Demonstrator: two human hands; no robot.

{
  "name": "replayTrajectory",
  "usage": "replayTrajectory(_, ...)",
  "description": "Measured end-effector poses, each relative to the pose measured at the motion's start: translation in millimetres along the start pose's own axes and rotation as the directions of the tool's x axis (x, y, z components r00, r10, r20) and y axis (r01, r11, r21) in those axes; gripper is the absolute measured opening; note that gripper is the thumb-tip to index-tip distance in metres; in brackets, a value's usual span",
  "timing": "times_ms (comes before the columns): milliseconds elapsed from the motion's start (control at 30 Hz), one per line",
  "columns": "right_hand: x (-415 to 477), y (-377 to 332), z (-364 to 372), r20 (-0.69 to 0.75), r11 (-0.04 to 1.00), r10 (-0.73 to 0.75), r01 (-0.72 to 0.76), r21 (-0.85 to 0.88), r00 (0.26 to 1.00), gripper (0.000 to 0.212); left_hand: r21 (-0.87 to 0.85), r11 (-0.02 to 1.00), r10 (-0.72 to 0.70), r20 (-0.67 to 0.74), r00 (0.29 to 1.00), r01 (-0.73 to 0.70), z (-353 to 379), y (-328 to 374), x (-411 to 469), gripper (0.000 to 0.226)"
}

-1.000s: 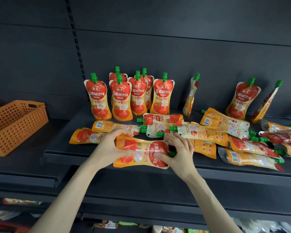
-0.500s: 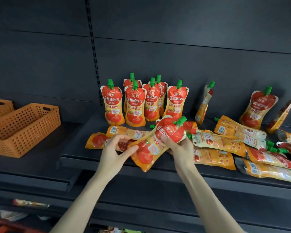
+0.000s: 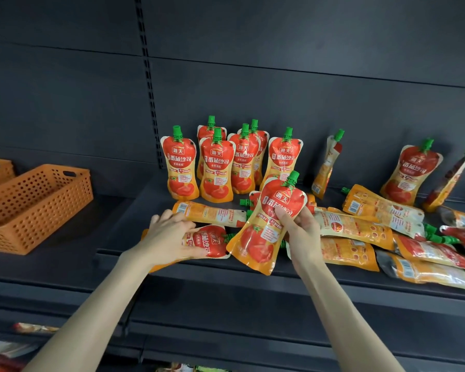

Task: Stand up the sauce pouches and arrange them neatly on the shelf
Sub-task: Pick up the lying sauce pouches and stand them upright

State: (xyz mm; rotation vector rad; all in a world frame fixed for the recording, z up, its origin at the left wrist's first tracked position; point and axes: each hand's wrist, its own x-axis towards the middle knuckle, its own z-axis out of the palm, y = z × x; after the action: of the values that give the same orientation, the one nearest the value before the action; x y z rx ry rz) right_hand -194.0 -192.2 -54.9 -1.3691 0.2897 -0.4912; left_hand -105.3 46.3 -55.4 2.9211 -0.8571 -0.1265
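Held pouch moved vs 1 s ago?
Yes. The held pouch swung from flat along the shelf front edge to nearly upright, cap up toward the standing row; right hand grips it, left hand holds a lying pouch.

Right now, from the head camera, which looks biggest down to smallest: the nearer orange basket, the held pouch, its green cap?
orange basket
held pouch, enlarged by nearness to the camera
green cap
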Motion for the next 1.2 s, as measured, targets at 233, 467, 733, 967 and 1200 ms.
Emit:
replayTrajectory(233, -0.5, 0.2, -7.6, -0.021, 0.997, 0.051, -0.05, 0.054, 0.998, 0.031, -0.539, 0.842, -0.029, -0.059, 0.998, -0.007, -11.7, 2.0, -5.9, 0.057)
replayTrajectory(467, 0.8, -8.2, -10.3, 0.014, 0.997, 0.046, -0.047, 0.061, 0.999, 0.028, -0.806, 0.573, -0.023, -0.196, 0.98, -0.147, -29.3, 34.7, -1.0, 0.044)
replayTrajectory(733, 5.3, -40.8, -35.9, -0.06, 0.989, -0.012, 0.021, 0.144, 0.998, 0.025, -0.946, 0.257, 0.06, -0.187, 0.981, -0.196, -52.2, 97.1, 33.2, 0.039)
replayTrajectory(967, 34.5, -70.5, -78.2, -0.072, 0.991, -0.13, 0.132, 0.014, 0.989, 0.025, -0.886, 0.334, -0.05, -0.357, 0.933, -0.321, -59.0, 159.1, 65.9, 0.025)
replayTrajectory(1200, 72.9, -78.7, -70.5, 0.077, 0.985, -0.157, 0.162, -0.059, 0.985, 0.016, -0.901, 0.291, -0.247, -0.396, 0.885, -0.322, -55.2, 154.3, 70.1, 0.028)
